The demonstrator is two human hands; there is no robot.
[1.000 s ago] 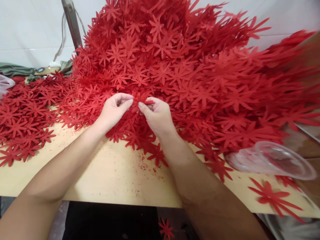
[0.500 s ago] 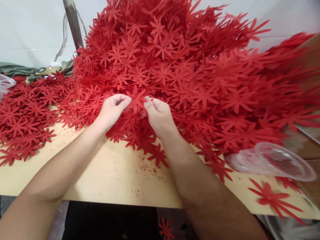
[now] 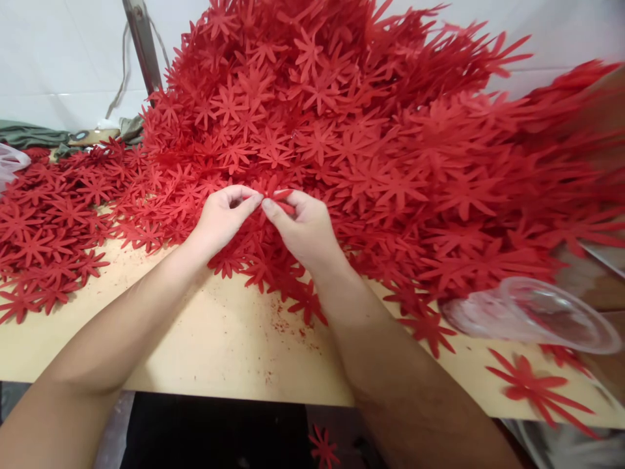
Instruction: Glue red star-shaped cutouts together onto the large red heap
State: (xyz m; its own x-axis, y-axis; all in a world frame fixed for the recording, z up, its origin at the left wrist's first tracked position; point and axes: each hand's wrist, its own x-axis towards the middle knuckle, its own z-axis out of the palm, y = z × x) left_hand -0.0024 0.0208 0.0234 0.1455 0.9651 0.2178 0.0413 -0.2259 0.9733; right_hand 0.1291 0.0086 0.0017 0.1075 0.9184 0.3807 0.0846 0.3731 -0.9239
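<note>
Loose red flowers (image 3: pixel 43 228) cover the desk (image 3: pixel 219 339) at left, the left hand (image 3: pixel 222 218) and right hand (image 3: pixel 303 228) pinch one flower (image 3: pixel 278 192) between fingers before the heap (image 3: pixel 366 130), and a clear bag (image 3: pixel 532 316) lies right.

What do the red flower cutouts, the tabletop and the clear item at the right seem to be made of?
Red flower-shaped cutouts: likely thin fabric or felt-like sheet, matte, with clean die-cut petals and red lint on the board. Tan tabletop: looks like unfinished plywood or fibreboard, dull and speckled. Clear rounded container: probably thin plastic, glossy and see-through, though blurred. Left hand and right hand pinch one cutout.
</note>
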